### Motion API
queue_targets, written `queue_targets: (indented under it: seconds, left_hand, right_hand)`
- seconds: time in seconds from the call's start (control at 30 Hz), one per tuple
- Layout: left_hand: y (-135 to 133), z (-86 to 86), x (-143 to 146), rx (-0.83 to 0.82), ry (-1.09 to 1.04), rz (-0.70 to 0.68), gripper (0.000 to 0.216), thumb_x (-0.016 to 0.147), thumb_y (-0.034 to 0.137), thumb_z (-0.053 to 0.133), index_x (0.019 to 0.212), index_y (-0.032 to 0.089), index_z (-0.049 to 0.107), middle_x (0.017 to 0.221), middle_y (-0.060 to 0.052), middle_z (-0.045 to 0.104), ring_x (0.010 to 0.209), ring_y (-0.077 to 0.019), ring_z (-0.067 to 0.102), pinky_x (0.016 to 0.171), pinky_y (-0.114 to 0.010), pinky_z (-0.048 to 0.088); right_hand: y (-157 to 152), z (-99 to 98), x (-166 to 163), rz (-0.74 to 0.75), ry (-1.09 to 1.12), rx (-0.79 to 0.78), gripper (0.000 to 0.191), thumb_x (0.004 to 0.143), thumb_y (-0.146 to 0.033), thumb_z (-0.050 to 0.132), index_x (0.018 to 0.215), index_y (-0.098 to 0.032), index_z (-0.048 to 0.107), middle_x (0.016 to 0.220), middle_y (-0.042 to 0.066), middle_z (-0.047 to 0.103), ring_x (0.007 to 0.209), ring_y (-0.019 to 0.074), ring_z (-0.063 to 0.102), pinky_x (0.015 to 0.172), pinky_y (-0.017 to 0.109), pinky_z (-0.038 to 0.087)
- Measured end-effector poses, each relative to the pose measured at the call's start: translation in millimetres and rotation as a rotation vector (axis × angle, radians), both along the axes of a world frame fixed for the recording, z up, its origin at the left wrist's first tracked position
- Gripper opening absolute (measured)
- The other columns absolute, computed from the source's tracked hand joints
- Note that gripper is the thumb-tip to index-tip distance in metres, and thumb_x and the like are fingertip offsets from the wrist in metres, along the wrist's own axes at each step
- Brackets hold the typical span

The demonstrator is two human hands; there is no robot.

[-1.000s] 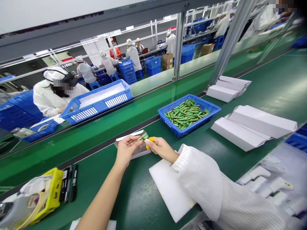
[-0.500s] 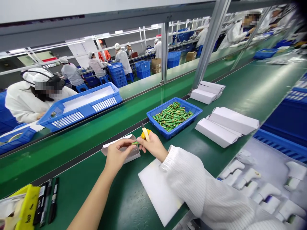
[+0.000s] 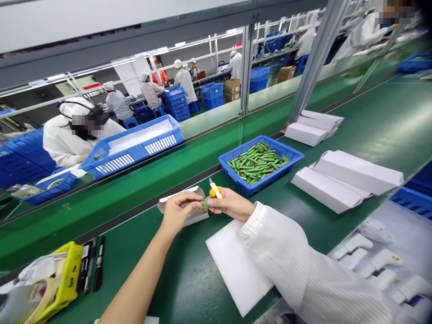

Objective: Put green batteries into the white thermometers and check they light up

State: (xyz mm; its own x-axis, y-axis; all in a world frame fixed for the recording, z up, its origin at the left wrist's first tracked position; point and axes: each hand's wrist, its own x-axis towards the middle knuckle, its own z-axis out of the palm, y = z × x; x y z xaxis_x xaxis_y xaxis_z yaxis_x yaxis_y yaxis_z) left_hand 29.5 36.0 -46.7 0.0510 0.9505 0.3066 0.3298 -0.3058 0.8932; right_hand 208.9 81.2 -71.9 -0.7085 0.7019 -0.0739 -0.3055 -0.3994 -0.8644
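Fingertips of my left hand pinch one end of a small green cylindrical piece. My right hand grips its other end with thumb and fingers. Tucked in that same right hand is a craft knife with a cream handle, its blade pointing up and away. A yellow object, partly hidden, sits beside the knife. Behind my hands lies an open white carton. Just beyond the right hand, a blue tray holds a heap of green cylinders with copper-coloured ends.
A white sheet lies under my right forearm. Folded white cartons are at the right. Black markers and a yellow bin stand at left. Across the green belt, a co-worker sits by a blue basket.
The view has swung left, so the scene sits further right. My right hand has turned flatter around the green piece, and the knife leans more to the left.
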Motion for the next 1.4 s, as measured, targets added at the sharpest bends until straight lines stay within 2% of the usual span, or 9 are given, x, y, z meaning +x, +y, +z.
queue_targets:
  seconds: [0.17, 0.37, 0.63, 0.73, 0.83, 0.9, 1.0, 1.13, 1.4]
  left_hand:
    - [-3, 3.6, 4, 0.042, 0.053, -0.008, 0.004, 0.068, 0.020, 0.073, 0.072, 0.022, 0.074, 0.078, -0.004, 0.070, 0.078, -0.0188, 0.063, 0.078, -0.031, 0.051]
    - [-1, 6.4, -6, -0.061, -0.042, 0.083, 0.009, 0.066, 0.026, 0.072, 0.071, 0.019, 0.072, 0.075, -0.005, 0.070, 0.072, -0.0196, 0.064, 0.069, -0.030, 0.053]
    - [-4, -5.3, -14, -0.128, 0.017, 0.200, 0.009, 0.068, 0.025, 0.070, 0.075, 0.019, 0.070, 0.078, -0.004, 0.069, 0.073, -0.0184, 0.062, 0.072, -0.030, 0.048]
    - [-4, -13.4, -16, -0.181, 0.049, 0.180, 0.009, 0.066, 0.022, 0.071, 0.075, 0.020, 0.072, 0.076, -0.004, 0.068, 0.070, -0.0182, 0.059, 0.067, -0.028, 0.045]
    - [-4, -19.8, -16, -0.193, 0.053, 0.186, 0.010, 0.061, 0.016, 0.073, 0.069, 0.021, 0.073, 0.076, -0.004, 0.064, 0.066, -0.0173, 0.052, 0.062, -0.026, 0.040]
    - [-4, -21.7, -16, -0.189, 0.013, 0.195, 0.014, 0.058, 0.012, 0.074, 0.068, 0.022, 0.073, 0.077, -0.004, 0.059, 0.066, -0.0168, 0.048, 0.060, -0.025, 0.038]
    - [-4, -20.6, -14, -0.235, -0.100, 0.172, 0.018, 0.055, 0.008, 0.074, 0.069, 0.021, 0.072, 0.074, -0.003, 0.055, 0.066, -0.0150, 0.046, 0.059, -0.023, 0.036]
    - [-2, -15.1, -14, -0.376, -0.362, 0.116, 0.014, 0.062, 0.019, 0.075, 0.070, 0.015, 0.065, 0.068, -0.001, 0.055, 0.060, -0.0108, 0.047, 0.055, -0.019, 0.036]
    - [6, -7.6, -20, -0.634, -0.988, 0.054, 0.022, 0.085, 0.027, 0.055, 0.070, 0.014, 0.046, 0.057, 0.005, 0.036, 0.043, -0.0036, 0.032, 0.041, -0.013, 0.028]
  right_hand:
    - [-1, 0.3, 0, -0.076, 0.030, -0.092, 0.028, 0.063, -0.025, 0.081, 0.075, -0.012, 0.060, 0.068, -0.002, 0.057, 0.058, 0.0046, 0.051, 0.056, 0.017, 0.042]
    - [-8, 4.9, -4, -0.060, -0.005, 0.087, 0.033, 0.061, -0.024, 0.078, 0.079, -0.016, 0.052, 0.074, 0.000, 0.059, 0.058, 0.0080, 0.050, 0.050, 0.020, 0.037]
    - [12, 18.2, 30, -0.885, -0.669, 0.738, 0.014, 0.075, -0.029, 0.061, 0.082, -0.017, 0.059, 0.060, -0.002, 0.047, 0.054, 0.0141, 0.045, 0.058, 0.030, 0.040]
    - [25, 14.2, 46, -1.170, -0.879, 0.923, 0.018, 0.076, -0.024, 0.057, 0.090, -0.015, 0.062, 0.078, 0.008, 0.057, 0.080, 0.0249, 0.056, 0.076, 0.040, 0.045]
    - [24, 13.3, 46, -1.301, -0.809, 1.062, 0.024, 0.079, -0.021, 0.053, 0.101, -0.013, 0.060, 0.105, 0.016, 0.060, 0.109, 0.0290, 0.052, 0.093, 0.044, 0.040]
    - [14, 13.5, 35, -1.205, -0.692, 1.077, 0.019, 0.083, -0.022, 0.051, 0.099, -0.016, 0.061, 0.101, 0.013, 0.063, 0.101, 0.0257, 0.057, 0.090, 0.040, 0.042]
    - [-5, 9.6, 12, -0.791, -0.542, 1.010, 0.011, 0.085, -0.021, 0.050, 0.086, -0.018, 0.061, 0.084, 0.006, 0.066, 0.080, 0.0195, 0.063, 0.077, 0.032, 0.047]
    - [-19, -2.3, -12, -0.380, -0.422, 0.905, 0.012, 0.084, -0.015, 0.047, 0.089, -0.018, 0.058, 0.091, 0.006, 0.065, 0.084, 0.0174, 0.062, 0.078, 0.029, 0.046]
    - [-19, -19.5, -20, -0.269, -0.386, 0.956, 0.024, 0.083, -0.012, 0.046, 0.105, -0.020, 0.051, 0.108, 0.006, 0.061, 0.100, 0.0178, 0.057, 0.090, 0.033, 0.043]
